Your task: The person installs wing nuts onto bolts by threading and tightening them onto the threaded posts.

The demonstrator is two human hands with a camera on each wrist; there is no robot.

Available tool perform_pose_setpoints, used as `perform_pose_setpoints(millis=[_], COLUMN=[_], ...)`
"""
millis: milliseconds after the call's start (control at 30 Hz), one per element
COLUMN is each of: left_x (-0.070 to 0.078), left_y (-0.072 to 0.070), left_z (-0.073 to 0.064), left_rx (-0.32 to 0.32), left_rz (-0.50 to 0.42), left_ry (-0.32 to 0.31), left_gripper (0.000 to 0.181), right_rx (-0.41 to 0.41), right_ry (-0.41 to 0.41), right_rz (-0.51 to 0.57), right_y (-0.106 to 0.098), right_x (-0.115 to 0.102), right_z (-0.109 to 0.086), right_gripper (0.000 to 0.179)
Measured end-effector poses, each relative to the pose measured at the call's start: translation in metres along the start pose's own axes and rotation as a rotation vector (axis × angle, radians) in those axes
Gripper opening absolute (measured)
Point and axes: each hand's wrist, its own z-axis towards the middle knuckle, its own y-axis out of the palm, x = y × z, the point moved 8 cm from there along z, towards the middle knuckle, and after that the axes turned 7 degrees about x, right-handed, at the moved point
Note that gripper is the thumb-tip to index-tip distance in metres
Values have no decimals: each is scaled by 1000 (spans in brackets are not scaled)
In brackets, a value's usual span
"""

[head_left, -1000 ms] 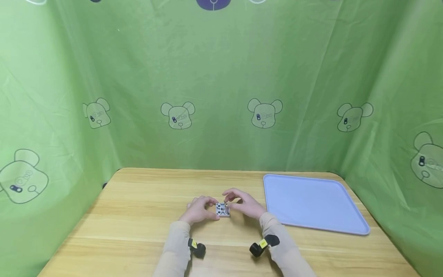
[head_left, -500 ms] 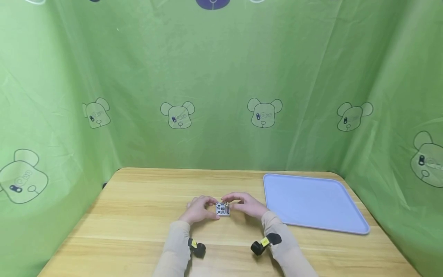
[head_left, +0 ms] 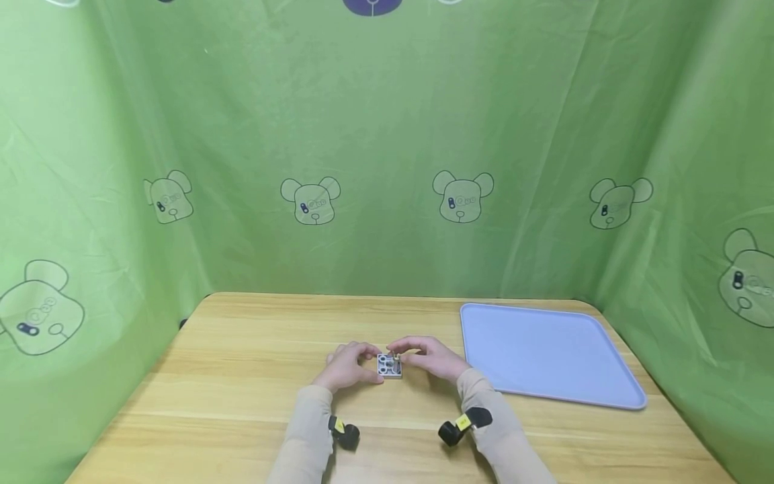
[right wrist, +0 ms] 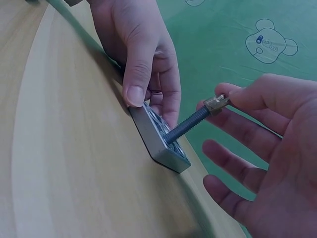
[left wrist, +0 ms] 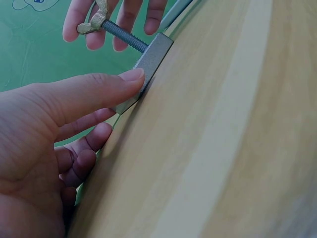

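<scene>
Green cloth curtain [head_left: 375, 121] behind wood-grain table [head_left: 254, 329]. Pale-blue rectangular tray [head_left: 544, 356] at table's 2 o'clock. Left hand [head_left: 345, 369] at 9 o'clock, right hand [head_left: 437, 360] at 3. Between: square grey metal block [right wrist: 150, 134], lying on table, gripped by left hand. Dark threaded metal bolt [right wrist: 187, 126] rises from block's 3 o'clock half. Brass-coloured metal wing nut [right wrist: 216, 104] tops bolt, pinched by right hand.

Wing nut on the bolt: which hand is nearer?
Right: the right hand pinches the wing nut; the left hand grips the metal block at the other end of the bolt.
</scene>
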Motion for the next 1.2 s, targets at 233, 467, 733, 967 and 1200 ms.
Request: perform_pose_setpoints(millis=[233, 467, 733, 967, 1200], left_x=[1, 2, 0, 0, 1], left_y=[0, 0, 1, 2, 1], left_z=[0, 0, 0, 0, 0], left_rx=[1, 0, 5, 7, -2], left_rz=[5, 10, 7, 13, 3], left_ry=[9, 12, -3, -3, -2], left_gripper=[55, 56, 55, 55, 55], right_rx=[1, 8, 23, 60, 100], right_ry=[-8, -1, 13, 30, 32], right_rz=[-22, -25, -16, -23, -98], right_y=[0, -1, -1, -3, -5], right_x=[1, 0, 0, 0, -2], right_z=[1, 1, 1, 1, 3], right_gripper=[34, 33, 34, 33, 29])
